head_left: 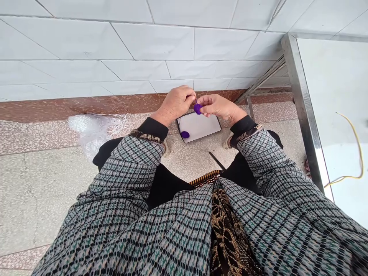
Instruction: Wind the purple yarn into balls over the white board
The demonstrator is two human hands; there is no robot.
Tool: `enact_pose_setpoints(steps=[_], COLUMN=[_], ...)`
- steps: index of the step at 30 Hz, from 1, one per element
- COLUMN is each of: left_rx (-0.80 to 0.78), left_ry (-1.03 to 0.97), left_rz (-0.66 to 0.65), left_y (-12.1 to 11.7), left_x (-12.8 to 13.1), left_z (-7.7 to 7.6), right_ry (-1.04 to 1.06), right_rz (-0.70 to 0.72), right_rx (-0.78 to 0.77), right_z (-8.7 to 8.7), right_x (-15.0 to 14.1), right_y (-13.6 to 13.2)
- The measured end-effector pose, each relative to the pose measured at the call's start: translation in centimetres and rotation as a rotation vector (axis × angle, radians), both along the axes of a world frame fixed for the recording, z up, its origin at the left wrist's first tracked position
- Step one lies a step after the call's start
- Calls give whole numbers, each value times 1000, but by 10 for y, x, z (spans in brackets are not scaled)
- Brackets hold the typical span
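Observation:
Between the fingertips of my right hand (214,106) is a small ball of purple yarn (197,109), held above a shallow tray. My left hand (178,101) is closed beside it, thumb and forefinger pinching a strand of purple yarn that runs to the ball. Below, in the near left corner of the white tray with dark edges (202,124), lies a second piece of purple yarn (185,134), round and wound. A thin strand rises from it toward my left hand.
Clear plastic bags with white strings (99,128) lie on the speckled floor at left. A thin dark stick (217,161) lies between my feet. At right stands a metal-framed table (309,115) with a yellow cord (359,153) on it. The tiled wall (152,40) rises ahead.

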State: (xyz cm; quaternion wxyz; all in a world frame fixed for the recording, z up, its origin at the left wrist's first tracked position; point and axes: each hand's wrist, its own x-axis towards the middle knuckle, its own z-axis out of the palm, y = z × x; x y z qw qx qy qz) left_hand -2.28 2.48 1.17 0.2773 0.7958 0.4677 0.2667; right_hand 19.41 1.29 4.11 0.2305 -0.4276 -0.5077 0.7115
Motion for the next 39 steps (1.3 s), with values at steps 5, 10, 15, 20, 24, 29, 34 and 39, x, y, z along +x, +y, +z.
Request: enact_pose_setpoints(steps=[5, 10, 15, 20, 24, 29, 34, 39], left_rx=[-96, -151, -88, -66, -117, -159, -78, -18], left_ry=[-15, -26, -45, -33, -34, -11, -13, 27], left_rz=[-60, -319, -222, -59, -136, -320, -231, -38], left_y=[-5, -18, -14, -3, -9, -23, -20, -8], left_x=[8, 14, 3, -6, 0, 7, -3, -13], left_z=[-4, 9, 21, 14, 12, 29, 37, 25], right_ry=[139, 18, -124, 147, 190, 35, -174, 4], right_rz=[-207, -356, -7, -4, -309, -295, -44, 29], right_rx=[-24, 77, 74, 14, 21, 49, 89, 28], right_z=[3, -17, -24, -2, 14, 4, -10, 5], right_x=[2, 4, 7, 5, 1, -4, -4, -6], right_y=[5, 16, 12, 4, 7, 11, 10, 2])
